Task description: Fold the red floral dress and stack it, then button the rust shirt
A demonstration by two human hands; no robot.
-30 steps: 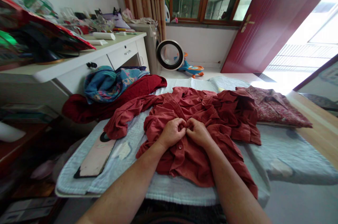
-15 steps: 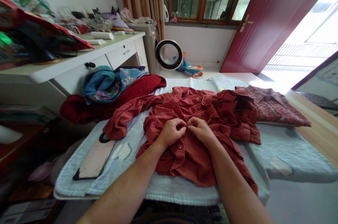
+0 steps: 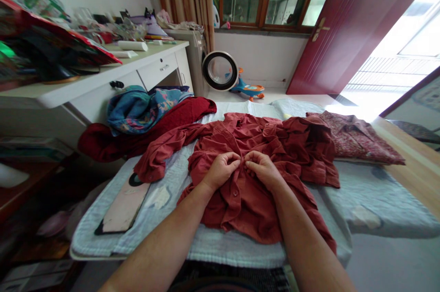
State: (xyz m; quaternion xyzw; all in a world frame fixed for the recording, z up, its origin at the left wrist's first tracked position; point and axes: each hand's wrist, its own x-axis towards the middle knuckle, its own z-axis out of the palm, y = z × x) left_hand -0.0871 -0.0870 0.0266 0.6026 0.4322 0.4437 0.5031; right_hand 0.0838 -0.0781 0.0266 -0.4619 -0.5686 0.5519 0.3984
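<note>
A rust-red button shirt lies spread and wrinkled across the cloth-covered board, its sleeves out to both sides. My left hand pinches the front placket from the left. Facing it, my right hand pinches the other front edge, fingertips close to those of the left. What exactly sits between the fingertips is hidden. Below the hands a button shows on the placket.
Crumpled blue and dark red clothes lie at the board's left. A folded floral shirt rests at right. Beyond stand a cluttered white desk, a washing machine with its round door open, and a toy car.
My fingertips have parted slightly; the left hand has shifted a little left. The shirt lies almost as before.
</note>
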